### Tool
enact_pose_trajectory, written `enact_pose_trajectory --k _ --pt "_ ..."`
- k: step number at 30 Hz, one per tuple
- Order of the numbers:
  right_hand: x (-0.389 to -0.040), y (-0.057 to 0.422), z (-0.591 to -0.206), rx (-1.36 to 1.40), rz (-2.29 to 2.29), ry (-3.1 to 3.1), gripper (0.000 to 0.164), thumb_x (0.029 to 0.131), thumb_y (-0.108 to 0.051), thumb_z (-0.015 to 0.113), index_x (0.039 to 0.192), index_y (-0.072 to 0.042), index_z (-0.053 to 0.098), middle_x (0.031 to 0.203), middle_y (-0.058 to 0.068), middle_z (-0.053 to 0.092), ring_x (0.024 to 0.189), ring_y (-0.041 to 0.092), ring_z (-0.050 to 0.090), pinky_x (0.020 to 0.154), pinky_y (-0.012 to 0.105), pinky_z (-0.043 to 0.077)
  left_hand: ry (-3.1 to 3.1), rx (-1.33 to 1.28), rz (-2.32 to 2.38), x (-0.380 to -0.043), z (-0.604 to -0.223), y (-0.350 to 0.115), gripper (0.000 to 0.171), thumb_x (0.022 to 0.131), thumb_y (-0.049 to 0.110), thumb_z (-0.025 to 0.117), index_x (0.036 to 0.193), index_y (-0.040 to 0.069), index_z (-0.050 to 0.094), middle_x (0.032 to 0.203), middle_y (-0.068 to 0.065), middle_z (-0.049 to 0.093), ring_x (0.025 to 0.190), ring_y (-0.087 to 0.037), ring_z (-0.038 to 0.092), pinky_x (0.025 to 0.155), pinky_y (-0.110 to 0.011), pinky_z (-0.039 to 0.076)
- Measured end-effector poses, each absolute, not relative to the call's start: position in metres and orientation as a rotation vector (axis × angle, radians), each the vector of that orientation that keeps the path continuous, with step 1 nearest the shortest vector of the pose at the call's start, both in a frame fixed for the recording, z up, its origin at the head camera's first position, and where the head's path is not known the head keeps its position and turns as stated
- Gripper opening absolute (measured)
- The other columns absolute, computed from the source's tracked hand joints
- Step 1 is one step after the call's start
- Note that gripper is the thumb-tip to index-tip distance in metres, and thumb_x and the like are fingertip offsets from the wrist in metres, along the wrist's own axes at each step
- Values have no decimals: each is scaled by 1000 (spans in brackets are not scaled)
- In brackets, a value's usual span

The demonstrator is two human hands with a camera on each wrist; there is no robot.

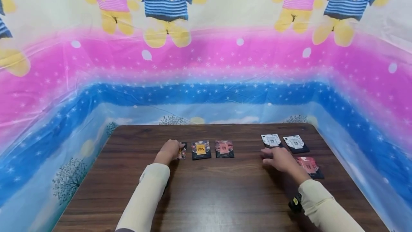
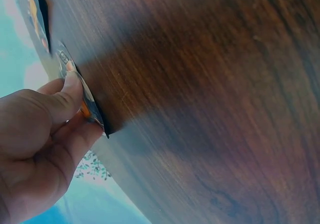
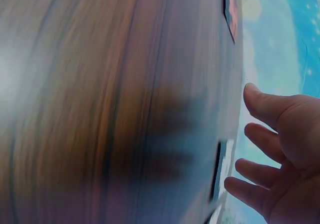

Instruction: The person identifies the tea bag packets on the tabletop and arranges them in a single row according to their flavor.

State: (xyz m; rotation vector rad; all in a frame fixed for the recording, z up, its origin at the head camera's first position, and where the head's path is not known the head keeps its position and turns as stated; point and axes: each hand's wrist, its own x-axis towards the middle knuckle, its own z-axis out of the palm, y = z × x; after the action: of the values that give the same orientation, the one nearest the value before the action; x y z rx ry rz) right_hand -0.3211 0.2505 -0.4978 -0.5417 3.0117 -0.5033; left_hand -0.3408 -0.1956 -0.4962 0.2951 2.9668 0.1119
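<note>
My left hand (image 1: 170, 151) grips a small dark packet with an orange label (image 1: 182, 151) at the left end of a row. In the left wrist view the thumb lies on the packet's (image 2: 90, 101) face and the fingers are at its edge, partly hiding it. Beside it lie a packet with a yellow label (image 1: 201, 149) and a packet with a pink label (image 1: 224, 149). My right hand (image 1: 280, 158), fingers spread and holding nothing, is over the table just in front of a white-and-black packet (image 1: 271, 140), whose lower part it covers.
A second white-and-black packet (image 1: 295, 143) lies at the back right. Nearer me, a red-and-black packet (image 1: 309, 167) sits partly behind the right wrist. The brown wooden table (image 1: 212, 196) ends at a printed cloth (image 1: 206, 94) hanging around its back and sides.
</note>
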Motion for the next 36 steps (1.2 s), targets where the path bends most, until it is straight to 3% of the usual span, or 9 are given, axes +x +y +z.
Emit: enact_pose_trajectory --k 5,7,12,16,24,36 --pt "-313 284 -496 -471 -475 3044 44 94 -23 73 136 -11 68 137 22 64 123 47 60 97 61 50 2954 238 211 -339 -494 -194 49 96 5 69 144 12 60 138 -20 64 105 -34 68 72 -36 53" --pt "-310 299 -496 -444 -458 3047 44 94 -23 73 136 -10 68 137 24 63 114 46 65 92 60 52 2949 226 236 -339 -494 -194 49 96 5 69 144 12 59 139 -20 63 105 -35 68 70 -34 50" --pt "-301 332 -499 -386 -389 3058 44 94 -23 73 136 -8 67 128 27 68 97 41 70 84 57 54 2949 233 227 -339 -494 -192 49 97 6 68 144 12 58 139 -20 63 110 -36 67 71 -34 51" --pt "-297 352 -502 -350 -318 3078 42 93 -21 73 133 -7 69 126 28 69 108 48 66 89 60 52 2953 241 206 -340 -495 -192 49 96 6 68 144 13 59 138 -20 64 114 -36 66 77 -37 54" --pt "-295 370 -522 -382 -264 3119 46 85 -14 80 130 -7 71 126 29 67 108 49 66 90 62 51 2943 244 198 -340 -495 -192 50 96 7 69 145 12 58 139 -20 63 111 -36 67 74 -35 51" --pt "-298 368 -528 -381 -259 3136 44 84 -13 81 126 -6 73 128 27 67 109 48 67 88 61 52 2951 245 209 -338 -493 -191 50 95 6 70 144 11 58 139 -20 63 114 -37 66 81 -38 55"
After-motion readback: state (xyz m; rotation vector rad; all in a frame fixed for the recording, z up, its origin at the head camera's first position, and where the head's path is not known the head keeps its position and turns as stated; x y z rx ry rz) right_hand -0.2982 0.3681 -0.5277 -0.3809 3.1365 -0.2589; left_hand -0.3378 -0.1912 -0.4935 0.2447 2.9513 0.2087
